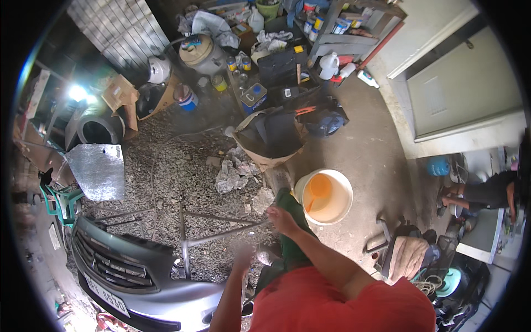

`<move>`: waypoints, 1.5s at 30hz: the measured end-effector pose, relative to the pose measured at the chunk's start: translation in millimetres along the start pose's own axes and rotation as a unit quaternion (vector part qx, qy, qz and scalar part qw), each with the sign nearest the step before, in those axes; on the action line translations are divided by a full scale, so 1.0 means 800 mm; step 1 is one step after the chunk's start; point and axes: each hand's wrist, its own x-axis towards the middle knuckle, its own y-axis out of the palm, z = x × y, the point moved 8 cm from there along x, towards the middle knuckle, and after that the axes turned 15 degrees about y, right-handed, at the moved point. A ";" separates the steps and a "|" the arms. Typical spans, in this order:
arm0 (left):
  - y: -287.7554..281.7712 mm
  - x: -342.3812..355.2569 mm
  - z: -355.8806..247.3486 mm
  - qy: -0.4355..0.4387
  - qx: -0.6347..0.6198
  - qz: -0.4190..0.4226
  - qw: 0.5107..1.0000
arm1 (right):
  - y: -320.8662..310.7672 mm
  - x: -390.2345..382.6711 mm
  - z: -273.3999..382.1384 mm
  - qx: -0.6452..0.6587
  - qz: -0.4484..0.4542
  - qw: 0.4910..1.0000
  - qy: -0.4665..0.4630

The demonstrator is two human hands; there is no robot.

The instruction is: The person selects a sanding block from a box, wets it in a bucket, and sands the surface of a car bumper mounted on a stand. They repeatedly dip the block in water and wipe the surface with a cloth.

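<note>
My right hand [281,220] hangs over my green-clad leg [293,246], fingers loosely bent and apart, with nothing visible in them. My left hand [244,255] is smeared by motion beside that leg, so its fingers are unclear. A dark grey car bumper [116,268] with a grille lies at the lower left, near a metal tube frame [213,239]. A white bucket [343,196] holding an orange dipper [319,186] stands just right of my leg. Crumpled paper [232,177] lies on the gravel ahead of me.
A cardboard box [269,158] with a dark liner, cans [232,64], a round tank [202,56] and a shelf [345,39] fill the back. A tyre [94,127] and silver panel [95,171] sit left. Another person [487,191] is at the right, beside a counter [481,235].
</note>
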 end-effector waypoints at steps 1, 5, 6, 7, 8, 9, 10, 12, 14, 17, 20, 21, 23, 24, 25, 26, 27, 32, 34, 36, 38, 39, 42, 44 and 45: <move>0.003 0.024 -0.008 -0.014 0.001 -0.012 1.000 | 0.007 0.026 0.009 0.102 0.010 0.993 0.063; 0.022 0.139 -0.049 -0.069 0.002 -0.039 0.997 | 0.023 0.155 -0.013 0.390 -0.032 0.894 0.216; 0.024 0.163 -0.061 -0.078 -0.003 -0.046 0.996 | 0.022 0.170 -0.012 0.404 -0.055 0.886 0.222; 0.037 0.191 -0.086 -0.064 -0.006 -0.056 0.996 | 0.012 0.195 0.000 0.409 -0.072 0.882 0.223; 0.024 0.244 -0.051 0.042 0.039 -0.023 0.998 | 0.004 0.223 0.012 0.411 -0.084 0.880 0.221; 0.038 0.285 -0.058 0.010 0.027 -0.018 0.999 | -0.005 0.248 0.003 0.429 -0.115 0.868 0.222; 0.048 0.321 -0.070 -0.023 0.014 -0.022 0.999 | -0.010 0.270 0.001 0.443 -0.128 0.859 0.223; 0.075 0.406 -0.084 -0.074 -0.039 -0.039 0.996 | -0.033 0.320 -0.011 0.478 -0.177 0.831 0.222; 0.109 0.492 -0.109 -0.077 -0.048 -0.054 0.994 | -0.048 0.357 -0.021 0.488 -0.192 0.822 0.222; 0.123 0.614 -0.102 -0.022 -0.053 -0.042 0.997 | -0.057 0.394 -0.027 0.488 -0.191 0.821 0.226; 0.131 0.713 -0.120 0.078 -0.005 -0.056 0.995 | -0.055 0.400 -0.041 0.475 -0.197 0.817 0.261; 0.128 0.744 -0.121 0.129 0.005 -0.050 0.990 | -0.054 0.398 -0.045 0.465 -0.206 0.816 0.274; 0.166 0.789 -0.156 0.147 -0.021 0.003 0.989 | -0.071 0.401 -0.046 0.459 -0.237 0.810 0.277; 0.164 0.807 -0.159 0.191 -0.011 -0.011 0.982 | -0.070 0.401 -0.042 0.455 -0.239 0.811 0.279; 0.160 0.825 -0.160 0.234 0.000 -0.027 0.972 | -0.068 0.403 -0.042 0.467 -0.225 0.812 0.268; 0.164 0.828 -0.149 0.237 0.025 -0.023 0.971 | -0.079 0.405 -0.037 0.444 -0.246 0.822 0.258; 0.169 0.833 -0.139 0.239 0.051 -0.018 0.969 | -0.090 0.407 -0.028 0.424 -0.268 0.828 0.250; 0.256 0.724 -0.181 0.359 0.267 0.040 0.893 | -0.159 0.415 -0.006 0.356 -0.332 0.856 0.172; 0.269 0.680 -0.164 0.387 0.268 0.066 0.880 | -0.162 0.422 0.010 0.344 -0.294 0.879 0.153; 0.279 0.657 -0.146 0.343 0.214 0.116 0.907 | -0.169 0.428 0.020 0.325 -0.284 0.892 0.135; 0.287 0.640 -0.137 0.301 0.168 0.160 0.925 | -0.174 0.428 0.013 0.366 -0.312 0.860 0.172; 0.290 0.632 -0.137 0.276 0.183 0.192 0.924 | -0.177 0.426 0.009 0.386 -0.325 0.842 0.190; 0.286 0.635 -0.130 0.279 0.110 0.197 0.933 | -0.170 0.439 -0.016 0.379 -0.265 0.854 0.238; 0.270 0.653 -0.109 0.206 0.072 0.173 0.961 | -0.169 0.438 -0.027 0.360 -0.268 0.858 0.251; 0.257 0.665 -0.092 0.168 0.052 0.157 0.972 | -0.166 0.439 -0.029 0.349 -0.268 0.860 0.258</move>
